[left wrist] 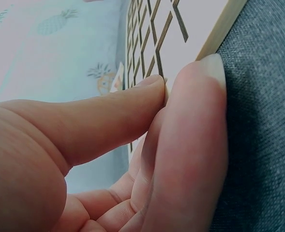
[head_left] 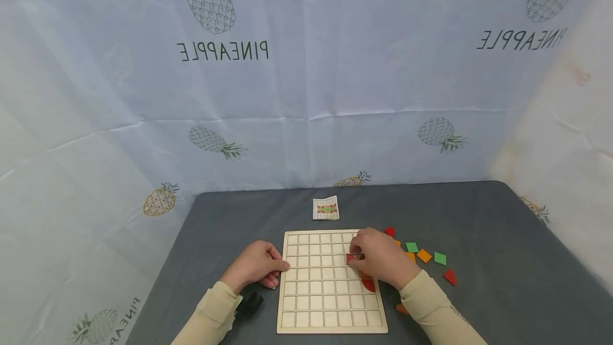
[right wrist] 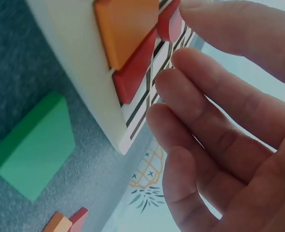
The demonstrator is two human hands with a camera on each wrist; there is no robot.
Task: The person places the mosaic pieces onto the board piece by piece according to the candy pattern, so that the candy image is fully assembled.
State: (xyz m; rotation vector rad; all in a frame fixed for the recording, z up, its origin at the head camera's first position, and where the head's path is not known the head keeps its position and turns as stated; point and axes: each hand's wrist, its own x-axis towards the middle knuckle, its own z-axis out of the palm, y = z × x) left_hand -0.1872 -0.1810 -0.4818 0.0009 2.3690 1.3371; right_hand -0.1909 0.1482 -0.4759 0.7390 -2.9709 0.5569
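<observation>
A pale wooden board (head_left: 316, 302) with a grid of squares lies on the dark table. My left hand (head_left: 256, 264) pinches its left edge; in the left wrist view the thumb (left wrist: 118, 113) rests on top and a finger (left wrist: 193, 145) lies along the side. Over the board's right side, my right hand (head_left: 379, 256) holds a small red piece (head_left: 350, 259) between thumb and fingertips. In the right wrist view, this red piece (right wrist: 170, 24) meets the thumb tip. Beside it on the grid sit an orange piece (right wrist: 127, 29) and another red piece (right wrist: 136, 67).
Right of the board lie loose pieces: green (head_left: 440, 258), orange (head_left: 423, 255), red (head_left: 450, 277) and several others. A small pattern card (head_left: 325, 208) lies behind the board. Near the left wrist is a black object (head_left: 249, 304). Pineapple-print cloth (head_left: 306, 79) hangs around the table.
</observation>
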